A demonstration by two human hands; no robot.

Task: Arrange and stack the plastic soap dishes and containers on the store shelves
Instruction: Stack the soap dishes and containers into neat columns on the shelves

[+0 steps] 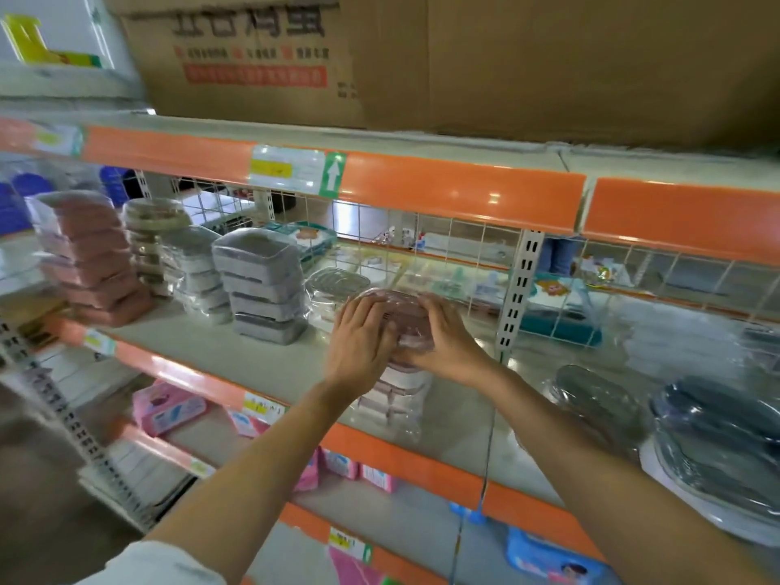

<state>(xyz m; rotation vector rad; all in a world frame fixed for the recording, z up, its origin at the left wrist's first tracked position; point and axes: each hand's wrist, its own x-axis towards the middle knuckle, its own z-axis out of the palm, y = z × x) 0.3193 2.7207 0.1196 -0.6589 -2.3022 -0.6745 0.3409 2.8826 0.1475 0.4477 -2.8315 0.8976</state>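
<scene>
A pink oval soap dish in clear wrap (404, 317) sits on top of a stack of pale pink wrapped dishes (396, 399) on the middle shelf (261, 365). My left hand (358, 344) holds its left side and my right hand (447, 339) holds its right side. To the left stand a grey container stack (261, 285), a clear dish stack (335, 289), a smaller grey stack (194, 272), a beige round stack (150, 238) and a pink stack (93, 255).
Dark oval dishes in plastic (717, 441) lie on the shelf at right. A perforated upright post (517, 289) and wire grid back the shelf. Large cardboard boxes (422, 61) rest on the shelf above. Pink and blue packets (169, 407) fill the lower shelves.
</scene>
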